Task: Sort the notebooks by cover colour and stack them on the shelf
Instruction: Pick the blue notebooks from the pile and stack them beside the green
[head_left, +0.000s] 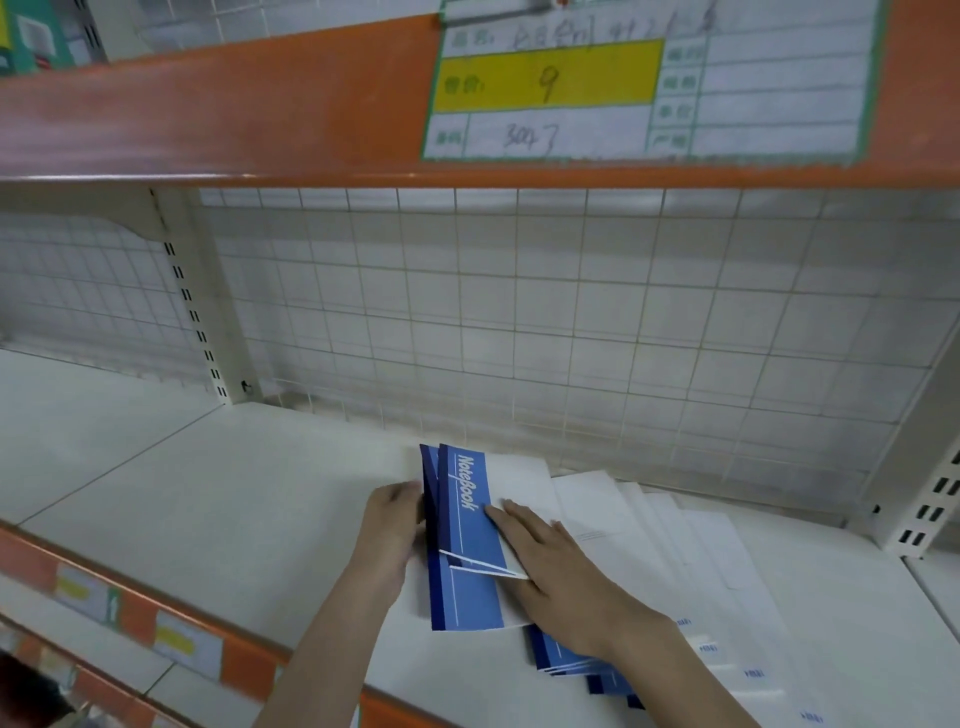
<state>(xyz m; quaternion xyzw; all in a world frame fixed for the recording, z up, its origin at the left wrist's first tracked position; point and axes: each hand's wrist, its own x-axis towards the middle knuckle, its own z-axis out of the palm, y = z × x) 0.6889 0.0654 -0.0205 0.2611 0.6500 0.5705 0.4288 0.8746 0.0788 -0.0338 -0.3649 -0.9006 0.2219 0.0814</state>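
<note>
Here, left hand (390, 525), right hand (550, 564) on blue notebooks (467, 540)

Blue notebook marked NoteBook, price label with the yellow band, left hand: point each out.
blue notebook (470, 525), head view, on its front cover.
price label (545, 83), head view, on the yellow band.
left hand (392, 525), head view, on its back.

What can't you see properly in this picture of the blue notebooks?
Head view:
- Left hand fingertips: hidden behind the blue notebooks.
- Lower blue notebooks: covered by the right hand and forearm.
- Small print on the white sheets: too tiny.
- Shelf label: blurred handwriting.
</note>
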